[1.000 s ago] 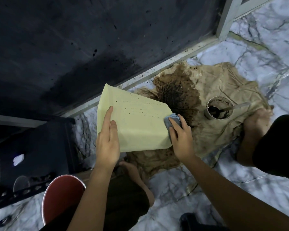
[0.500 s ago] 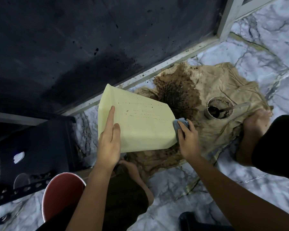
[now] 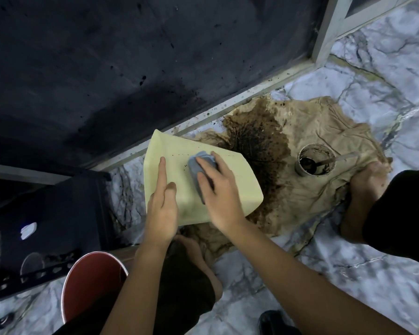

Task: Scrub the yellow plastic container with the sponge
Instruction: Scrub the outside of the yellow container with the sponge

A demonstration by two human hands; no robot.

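Right hand [image 3: 218, 197] had moved in from the container's right edge onto the middle of its upturned face, sponge with it. Left hand [image 3: 160, 209] barely shifted.

Nearest: red bowl [image 3: 87, 284] at the lower left, by the person's knee, on the marble floor [image 3: 348, 274].

Yellow plastic container [image 3: 230, 180] was held tilted above the floor, one corner up toward the wall. Left hand lay flat on its left side, fingers straight, thumb not visible — probably bracing it so scrub pressure didn't push it away. Right hand gripped the blue-grey sponge [image 3: 198, 165], fingers curled over it, pressing it down on the speckled part of the face, likely where the dirt was.

Beyond: stained brown cloth [image 3: 312, 187] spread on the floor, likely to catch drips. Small tin [image 3: 316, 159] of dark stuff with a spoon in it stood on the cloth. Another person's hand [image 3: 370, 177] rested on the cloth's right edge. Dark spattered wall [image 3: 131, 68] behind.
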